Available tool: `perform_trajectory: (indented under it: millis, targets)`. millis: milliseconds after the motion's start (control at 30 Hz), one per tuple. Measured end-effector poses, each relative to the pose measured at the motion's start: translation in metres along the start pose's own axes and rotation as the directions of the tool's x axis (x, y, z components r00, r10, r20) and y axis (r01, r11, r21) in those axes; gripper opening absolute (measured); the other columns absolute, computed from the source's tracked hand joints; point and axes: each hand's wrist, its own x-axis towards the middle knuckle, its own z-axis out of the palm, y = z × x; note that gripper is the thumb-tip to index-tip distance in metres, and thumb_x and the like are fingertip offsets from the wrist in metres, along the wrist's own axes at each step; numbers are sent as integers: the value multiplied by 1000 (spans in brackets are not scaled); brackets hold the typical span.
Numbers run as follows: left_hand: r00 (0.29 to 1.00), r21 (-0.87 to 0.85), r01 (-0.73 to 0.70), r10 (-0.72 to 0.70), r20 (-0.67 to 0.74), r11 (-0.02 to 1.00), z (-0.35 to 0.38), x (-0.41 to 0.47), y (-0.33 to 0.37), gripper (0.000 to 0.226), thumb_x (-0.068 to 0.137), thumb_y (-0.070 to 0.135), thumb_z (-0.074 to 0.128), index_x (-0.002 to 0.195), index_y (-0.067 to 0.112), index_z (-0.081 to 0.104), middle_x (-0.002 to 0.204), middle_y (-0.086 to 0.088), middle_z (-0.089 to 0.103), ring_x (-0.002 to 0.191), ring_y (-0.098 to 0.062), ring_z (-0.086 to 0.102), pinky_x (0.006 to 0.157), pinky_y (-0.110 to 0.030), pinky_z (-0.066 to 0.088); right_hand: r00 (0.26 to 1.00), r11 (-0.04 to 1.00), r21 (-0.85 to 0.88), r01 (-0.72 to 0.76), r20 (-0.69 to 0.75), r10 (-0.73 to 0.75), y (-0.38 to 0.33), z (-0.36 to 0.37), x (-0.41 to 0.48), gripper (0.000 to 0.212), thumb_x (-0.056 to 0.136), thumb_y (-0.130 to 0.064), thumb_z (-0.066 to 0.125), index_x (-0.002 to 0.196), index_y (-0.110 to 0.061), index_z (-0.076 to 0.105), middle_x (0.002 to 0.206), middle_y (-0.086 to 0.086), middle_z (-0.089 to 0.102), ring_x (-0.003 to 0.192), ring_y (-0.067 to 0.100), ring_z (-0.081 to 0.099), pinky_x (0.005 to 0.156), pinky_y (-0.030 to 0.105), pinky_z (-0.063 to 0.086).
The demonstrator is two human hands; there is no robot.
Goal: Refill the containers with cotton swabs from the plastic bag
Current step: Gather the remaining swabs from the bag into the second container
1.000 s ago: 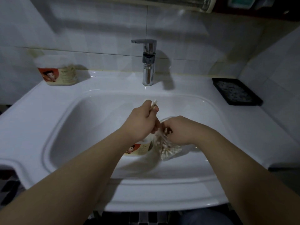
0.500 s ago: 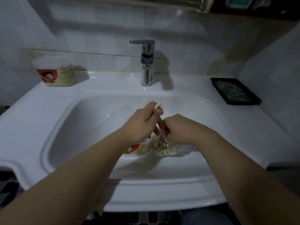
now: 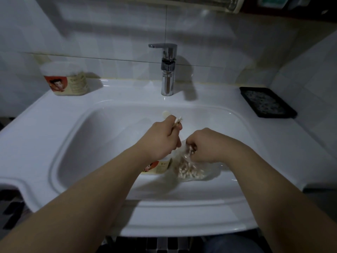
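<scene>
My left hand (image 3: 160, 138) grips a small bunch of cotton swabs (image 3: 176, 122) whose white tips stick out past the thumb. Under that hand stands a small round container (image 3: 157, 168) with a red and cream label, mostly hidden, inside the sink basin. My right hand (image 3: 206, 145) is curled at the mouth of a clear plastic bag (image 3: 189, 168) that lies in the basin with many swabs in it; its fingertips pinch swabs in the bag's opening. A second labelled container (image 3: 67, 79) stands on the sink ledge at the back left.
The white sink (image 3: 76, 136) fills the view, with a chrome faucet (image 3: 167, 70) at the back centre. A black tray (image 3: 267, 102) sits on the right ledge by the tiled wall. A small pale round object (image 3: 165, 114) shows beyond my left hand.
The bag has settled lower and flatter in the basin. My right hand has dipped into its mouth. My left hand has shifted slightly with the swab bunch.
</scene>
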Motion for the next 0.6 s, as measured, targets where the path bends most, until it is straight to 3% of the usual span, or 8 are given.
perform_trajectory:
  millis: [167, 267, 367, 500, 600]
  targets:
    - [997, -207, 22, -5, 80, 978, -3, -6, 13, 20, 109, 31, 36, 104, 17, 49, 88, -1, 77, 76, -18, 76, 55, -40, 57, 1000, 1000, 0, -1, -7, 1, -2, 1, 1, 20, 88, -24, 63, 69, -21, 56, 66, 1, 59, 59, 19, 57, 55, 29, 44]
    - [995, -171, -12, 29, 92, 985, -6, -7, 14, 21, 109, 33, 36, 103, 19, 50, 90, 3, 77, 81, -14, 74, 55, -44, 59, 1000, 999, 34, -3, -19, 4, -1, -2, 0, 26, 90, -21, 62, 67, -27, 53, 69, -2, 61, 57, 13, 59, 54, 27, 43]
    - [987, -138, -61, 80, 141, 989, -7, -8, 10, 18, 109, 28, 36, 100, 19, 49, 93, 5, 78, 78, -18, 72, 54, -42, 57, 1000, 994, 111, -10, -14, 12, -3, -5, -2, 30, 91, -15, 63, 68, -33, 55, 69, -4, 62, 40, 2, 56, 46, 19, 44]
    - [972, -117, -77, 101, 210, 990, -5, -7, 7, 15, 108, 18, 37, 103, 11, 49, 97, 2, 77, 73, -25, 74, 55, -41, 58, 999, 998, 55, -20, -38, 23, -3, -4, -2, 32, 89, -12, 64, 61, -25, 55, 62, -3, 57, 51, 8, 52, 46, 17, 36]
    - [978, -104, -67, 86, 190, 992, -5, -6, 5, 15, 107, 18, 38, 102, 14, 51, 92, -6, 76, 80, -20, 76, 58, -41, 61, 999, 996, 86, -18, -49, 22, 0, -2, 1, 30, 91, -19, 63, 62, -21, 64, 62, 0, 64, 44, 6, 52, 50, 22, 46]
